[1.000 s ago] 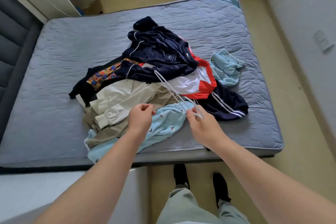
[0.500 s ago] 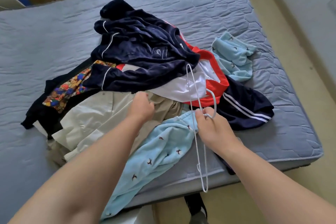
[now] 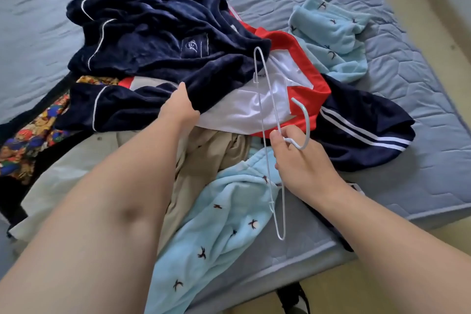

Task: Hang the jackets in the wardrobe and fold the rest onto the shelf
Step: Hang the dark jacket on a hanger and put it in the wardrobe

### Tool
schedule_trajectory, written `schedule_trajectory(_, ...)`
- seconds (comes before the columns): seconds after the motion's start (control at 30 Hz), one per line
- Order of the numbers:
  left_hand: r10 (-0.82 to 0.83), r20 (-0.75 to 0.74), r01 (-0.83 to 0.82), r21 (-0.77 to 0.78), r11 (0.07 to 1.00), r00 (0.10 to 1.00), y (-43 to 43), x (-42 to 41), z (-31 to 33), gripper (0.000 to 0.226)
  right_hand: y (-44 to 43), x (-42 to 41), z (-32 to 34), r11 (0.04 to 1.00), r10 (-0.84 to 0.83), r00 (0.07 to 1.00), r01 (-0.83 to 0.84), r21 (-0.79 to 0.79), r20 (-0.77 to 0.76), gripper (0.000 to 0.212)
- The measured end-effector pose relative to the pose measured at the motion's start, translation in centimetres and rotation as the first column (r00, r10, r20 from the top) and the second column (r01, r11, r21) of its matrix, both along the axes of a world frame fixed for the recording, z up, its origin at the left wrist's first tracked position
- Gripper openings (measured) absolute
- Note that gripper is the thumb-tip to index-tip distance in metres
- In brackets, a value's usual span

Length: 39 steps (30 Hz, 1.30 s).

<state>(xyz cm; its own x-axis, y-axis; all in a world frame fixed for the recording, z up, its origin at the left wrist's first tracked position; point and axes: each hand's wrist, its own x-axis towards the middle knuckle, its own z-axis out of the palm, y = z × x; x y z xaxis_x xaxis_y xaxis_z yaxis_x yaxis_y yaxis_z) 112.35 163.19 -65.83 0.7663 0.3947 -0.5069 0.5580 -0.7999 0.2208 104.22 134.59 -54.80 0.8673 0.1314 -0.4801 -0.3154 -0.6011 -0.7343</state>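
Observation:
A heap of clothes lies on the bed. On top is a dark navy velvet jacket (image 3: 153, 43) with white piping. My left hand (image 3: 178, 107) grips its lower hem. My right hand (image 3: 300, 163) holds a thin white hanger (image 3: 266, 120) by its neck, hook pointing right, frame seen edge-on over the pile. Under the navy jacket lie a red, white and navy sports jacket (image 3: 305, 89), beige garments (image 3: 211, 153) and light blue fleece pieces with small bird prints (image 3: 224, 227).
The grey-blue quilted mattress (image 3: 407, 186) has its front edge just below the pile. A second light blue fleece piece (image 3: 331, 35) lies at the right. A colourful patterned black garment (image 3: 30, 135) lies at the left. Yellowish floor and my shoe (image 3: 293, 296) show below.
I have leaned in closer over the pile. My left hand moved forward from the beige clothes to the navy jacket's hem and closed on it. The hanger swung upright in my right hand.

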Motion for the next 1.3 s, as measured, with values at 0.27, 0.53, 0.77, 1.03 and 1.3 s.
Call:
schedule_trajectory(0.27,-0.378,0.194,0.313,0.298,0.902,0.905,-6.4,-5.6,5.3,0.027,-2.2,-0.6,1.9,0.994,-0.103,0.990,0.105,0.019,-0.094,0.033)
schedule_trajectory(0.53,0.105,0.413,0.036,-0.320,0.947,0.905,-14.9,-14.3,19.9,0.028,-3.1,-0.8,8.1,0.984,-0.137,0.947,0.163,0.068,-0.290,0.048)
schedule_trajectory(0.77,0.278,0.327,-0.062,-0.542,0.838,0.903,-23.6,-17.7,29.5,0.031,-7.7,-1.1,13.5,0.967,-0.133,0.909,0.206,0.150,-0.394,0.064)
schedule_trajectory(1.03,0.307,0.229,-0.126,-0.576,0.808,0.923,-34.9,-21.6,38.7,0.036,-15.7,-1.8,22.2,0.928,-0.028,0.828,0.230,0.294,-0.560,0.020)
schedule_trajectory(1.3,-0.038,-0.053,0.004,-0.536,0.844,0.998,-42.3,-25.8,43.1,0.031,-22.8,-1.7,30.1,0.971,0.095,0.990,-0.069,0.228,-0.107,0.028)
